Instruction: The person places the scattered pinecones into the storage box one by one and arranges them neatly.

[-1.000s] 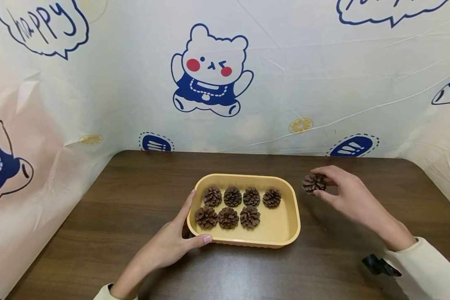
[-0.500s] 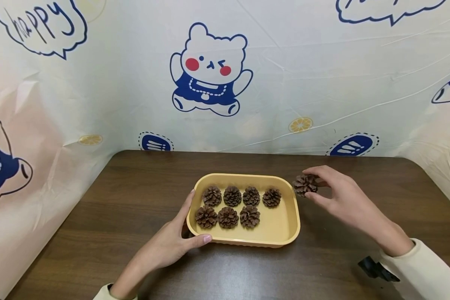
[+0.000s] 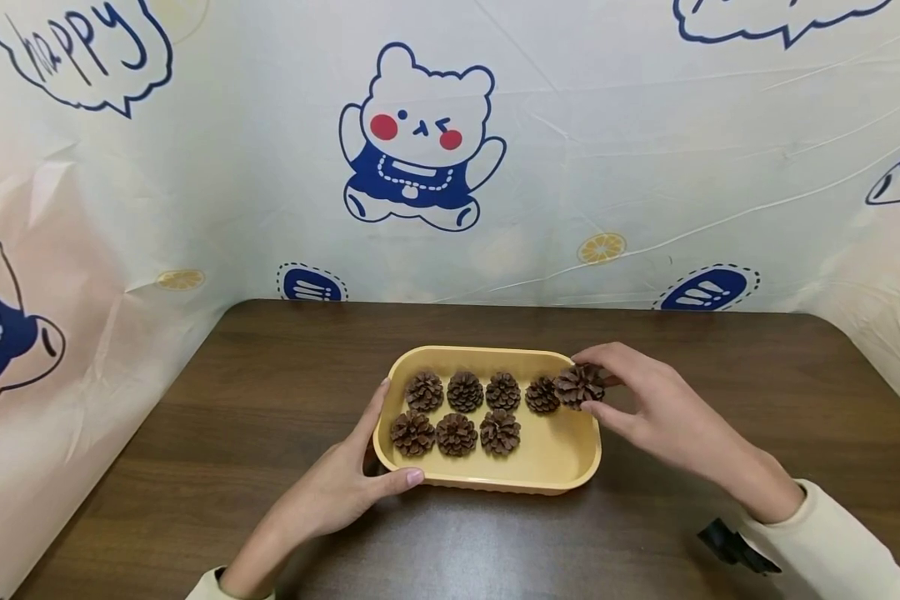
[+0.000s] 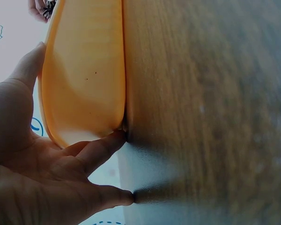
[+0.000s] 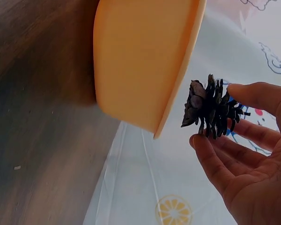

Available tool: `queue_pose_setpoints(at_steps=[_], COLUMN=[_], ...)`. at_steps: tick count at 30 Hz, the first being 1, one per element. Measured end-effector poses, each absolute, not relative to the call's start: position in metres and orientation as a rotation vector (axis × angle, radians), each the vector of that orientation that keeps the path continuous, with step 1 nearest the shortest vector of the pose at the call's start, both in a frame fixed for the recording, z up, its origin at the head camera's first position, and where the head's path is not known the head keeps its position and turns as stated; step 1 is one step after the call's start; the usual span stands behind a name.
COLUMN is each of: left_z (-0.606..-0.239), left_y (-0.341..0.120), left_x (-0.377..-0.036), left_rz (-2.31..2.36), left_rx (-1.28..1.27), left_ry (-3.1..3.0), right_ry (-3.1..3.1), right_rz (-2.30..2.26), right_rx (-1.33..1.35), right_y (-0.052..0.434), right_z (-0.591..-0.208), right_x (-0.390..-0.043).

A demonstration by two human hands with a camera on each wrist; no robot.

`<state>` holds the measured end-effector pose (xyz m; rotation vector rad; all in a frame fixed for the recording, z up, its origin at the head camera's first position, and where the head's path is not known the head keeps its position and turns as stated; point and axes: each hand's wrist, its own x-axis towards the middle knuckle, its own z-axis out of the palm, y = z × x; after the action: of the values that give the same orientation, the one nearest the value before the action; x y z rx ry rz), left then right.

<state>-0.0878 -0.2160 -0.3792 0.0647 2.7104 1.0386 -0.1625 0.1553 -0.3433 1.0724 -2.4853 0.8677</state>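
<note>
We are holding a pine cone (image 3: 579, 386) in our right hand (image 3: 663, 417), pinching it between the thumb and the fingertips (image 3: 598, 355); the fingers are curled only lightly around it, the palm is staying open behind it. In the right wrist view the same pine cone (image 5: 210, 108) is sitting between thumb and fingers, just off the rim of the yellow tray (image 5: 140, 61), not touching the tray wall. From the head view the cone is hanging over the tray's far right corner, just beside the fingers' nearest neighbour, the last cone of the back row (image 3: 542, 394); whether the two cones are touching we cannot tell.

Our left hand (image 3: 345, 487) is bracing the yellow tray (image 3: 562, 467) at its near left corner: the thumb is lying along the front wall, and the fingers are reaching up along the left end, straight rather than curled. The left wrist view is showing those fingers (image 4: 100, 150) pressing against the tray's underside edge where it meets the wooden table (image 4: 201, 117).

Inside the tray, between our two hands, seven pine cones are resting in two rows, four in the back row and three in the front row (image 3: 456, 434). Behind our fingers a cartoon bear backdrop (image 3: 420, 142) is standing along the table's far edge.
</note>
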Motion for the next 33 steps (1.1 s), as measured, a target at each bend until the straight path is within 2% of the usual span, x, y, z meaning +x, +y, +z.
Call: queue_pose_setpoints(at_steps=[33], left_z=[-0.379], left_y=[-0.216], left_x=[-0.087], left_rz=[1.038], left_rx=[0.087], left_ry=[2.709], right_ry=[-2.736], right_rz=[0.697], right_rx=[1.106], right_y=[0.125], right_z=[-0.355], right_x=[-0.152])
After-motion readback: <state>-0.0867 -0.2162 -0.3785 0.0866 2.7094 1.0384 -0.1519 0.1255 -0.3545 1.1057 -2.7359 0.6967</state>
